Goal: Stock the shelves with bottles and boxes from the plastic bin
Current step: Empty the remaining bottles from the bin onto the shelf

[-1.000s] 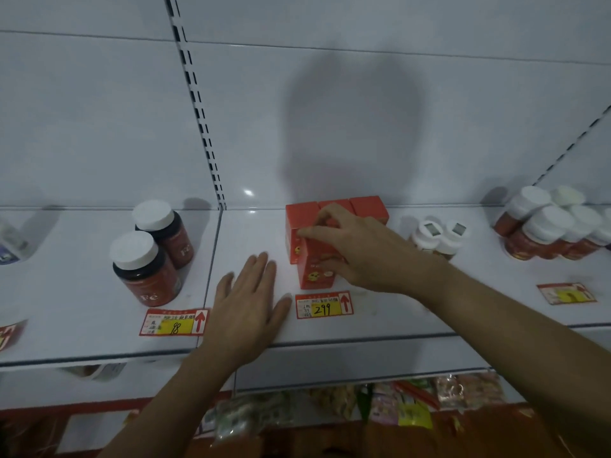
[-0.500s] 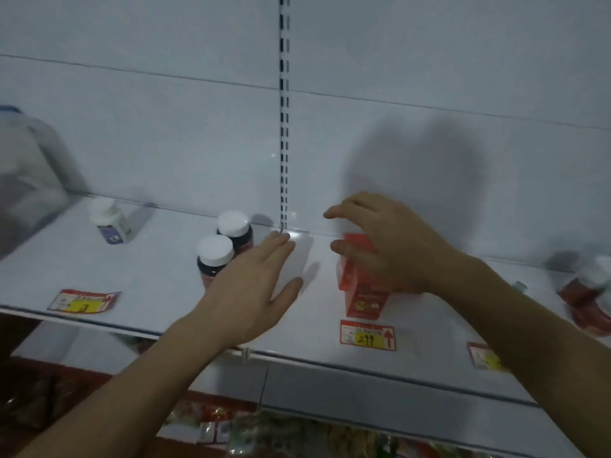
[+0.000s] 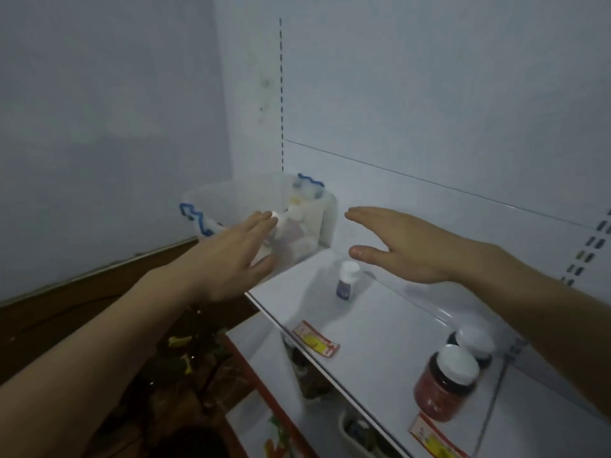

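Observation:
A clear plastic bin (image 3: 211, 196) with blue handles stands at the left end of the white shelf (image 3: 380, 328), holding blurred white and red items. My left hand (image 3: 228, 256) is stretched out flat against the bin's near wall, empty. My right hand (image 3: 406, 246) hovers open above the shelf just right of the bin, fingers pointing at it, holding nothing. Below my right hand stands a small white-capped bottle (image 3: 346, 280) with a blue label. Two dark red jars with white lids (image 3: 446, 381) stand further right on the shelf.
Red and yellow price tags (image 3: 315, 338) lie along the shelf's front edge. A lower shelf with packaged goods (image 3: 357, 428) sits beneath. The white back panel and a slotted upright (image 3: 281, 94) rise behind the bin; a plain wall and brown floor lie left.
My view has swung left from the red boxes to the bin. My right hand has let go of the red box and both hands have moved left toward the bin.

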`<state>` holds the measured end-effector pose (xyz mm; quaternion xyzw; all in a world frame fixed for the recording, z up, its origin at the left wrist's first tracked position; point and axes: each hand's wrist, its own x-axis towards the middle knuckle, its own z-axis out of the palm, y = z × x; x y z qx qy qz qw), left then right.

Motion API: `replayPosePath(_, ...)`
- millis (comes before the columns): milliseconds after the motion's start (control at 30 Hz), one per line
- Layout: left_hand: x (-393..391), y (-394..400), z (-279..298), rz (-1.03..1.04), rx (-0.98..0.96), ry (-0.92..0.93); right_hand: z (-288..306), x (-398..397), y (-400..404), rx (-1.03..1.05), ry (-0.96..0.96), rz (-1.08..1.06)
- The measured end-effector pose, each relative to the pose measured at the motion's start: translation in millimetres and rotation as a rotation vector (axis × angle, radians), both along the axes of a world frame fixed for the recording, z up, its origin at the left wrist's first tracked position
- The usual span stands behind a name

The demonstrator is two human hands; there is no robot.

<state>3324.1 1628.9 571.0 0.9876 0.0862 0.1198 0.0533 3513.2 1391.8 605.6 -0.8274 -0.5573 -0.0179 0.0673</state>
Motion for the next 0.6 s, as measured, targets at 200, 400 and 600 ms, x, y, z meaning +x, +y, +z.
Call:
replayPosePath(200,13.1,113.9,11.9,0.069,-0.039,-0.012,1.8,25.1,120.1,-0.007,0.013,0.035)
replayPosePath(400,53.9,188.8,15.1,0.048,-0.060,0.066,-3.5,56.4,217.7,0.036,0.058,0.008)
replayPosePath(600,113.5,218.8,4.4,-0.081,-0.117,0.092,-21.4,84.7,279.7,-0.334,0.173,-0.058)
